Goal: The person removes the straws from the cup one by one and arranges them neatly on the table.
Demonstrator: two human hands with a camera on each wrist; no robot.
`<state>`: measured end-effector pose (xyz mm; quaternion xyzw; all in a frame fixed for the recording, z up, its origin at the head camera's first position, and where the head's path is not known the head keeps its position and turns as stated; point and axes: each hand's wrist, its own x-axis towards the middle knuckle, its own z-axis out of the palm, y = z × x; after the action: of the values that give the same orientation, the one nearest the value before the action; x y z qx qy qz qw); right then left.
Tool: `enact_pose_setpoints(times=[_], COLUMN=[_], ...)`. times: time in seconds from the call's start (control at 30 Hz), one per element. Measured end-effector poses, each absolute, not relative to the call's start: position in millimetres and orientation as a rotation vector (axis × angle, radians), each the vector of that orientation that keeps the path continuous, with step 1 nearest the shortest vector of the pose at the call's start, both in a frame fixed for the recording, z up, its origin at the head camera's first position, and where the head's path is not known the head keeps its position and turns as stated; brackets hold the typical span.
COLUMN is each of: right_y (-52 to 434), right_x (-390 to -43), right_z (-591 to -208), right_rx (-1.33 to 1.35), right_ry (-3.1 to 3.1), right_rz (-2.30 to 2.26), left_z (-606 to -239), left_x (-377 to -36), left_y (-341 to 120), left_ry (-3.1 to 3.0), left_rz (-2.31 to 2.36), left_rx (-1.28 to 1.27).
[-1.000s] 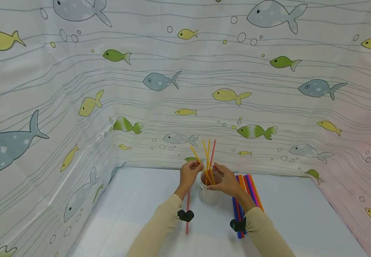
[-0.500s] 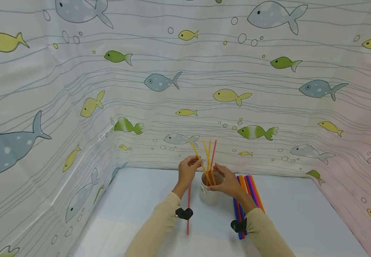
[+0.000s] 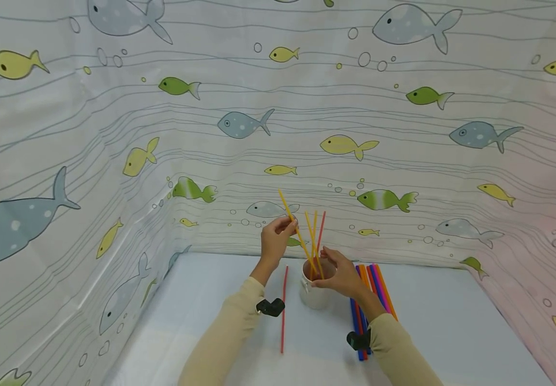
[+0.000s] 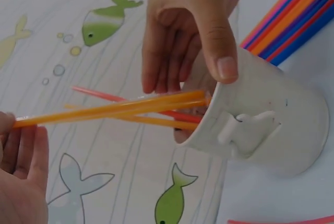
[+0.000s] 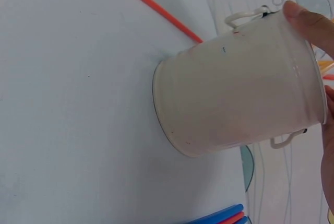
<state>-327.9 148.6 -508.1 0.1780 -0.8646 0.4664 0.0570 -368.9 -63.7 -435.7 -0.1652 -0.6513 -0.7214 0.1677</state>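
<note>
In the head view my left hand (image 3: pixel 275 240) pinches an orange-yellow drinking straw (image 3: pixel 285 202) between thumb and fingertips. The straw slants up and left, its lower end inside a white enamel pot (image 3: pixel 313 298) with small side handles. My right hand (image 3: pixel 339 273) grips the pot's rim, thumb on the near side; the left wrist view shows its fingers (image 4: pixel 156 72) over the opening. Other orange-yellow straws and a red straw (image 3: pixel 322 222) stand in the pot, their lower ends hidden. From the right wrist, the pot's outer wall (image 5: pixel 235 88) fills the middle.
A single red straw (image 3: pixel 283 321) lies on the white table (image 3: pixel 201 321), left of the pot. To the right lies a bundle of blue, red, orange and pink straws (image 3: pixel 383 284), partly under my right forearm. Fish-patterned cloth (image 3: pixel 239 161) surrounds the table at the back and sides.
My left hand has moved up and left, and the pinched straw now rises higher than the others in the pot. My right hand has kept its grip on the rim.
</note>
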Motion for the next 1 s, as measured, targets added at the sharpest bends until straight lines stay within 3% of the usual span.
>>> enact_pose_setpoints(times=[0.47, 0.7, 1.0], right_y=[148.5, 148.9, 148.1], right_x=[-328.6, -327.0, -325.0], right_z=[-509.5, -508.4, -506.3], right_rx=[0.541, 0.553, 0.566], right_ry=[-2.653, -2.63, -2.612], right_rz=[1.387, 1.414, 1.422], left_z=[-390.8, -432.0, -466.8], left_x=[-353.3, -370.4, -363.4], left_y=[-87.3, -98.3, -109.8], left_ry=[-1.842, -1.875, -1.97], left_rz=[-2.057, -2.069, -2.089], left_rx=[-0.541, -0.356, -0.238])
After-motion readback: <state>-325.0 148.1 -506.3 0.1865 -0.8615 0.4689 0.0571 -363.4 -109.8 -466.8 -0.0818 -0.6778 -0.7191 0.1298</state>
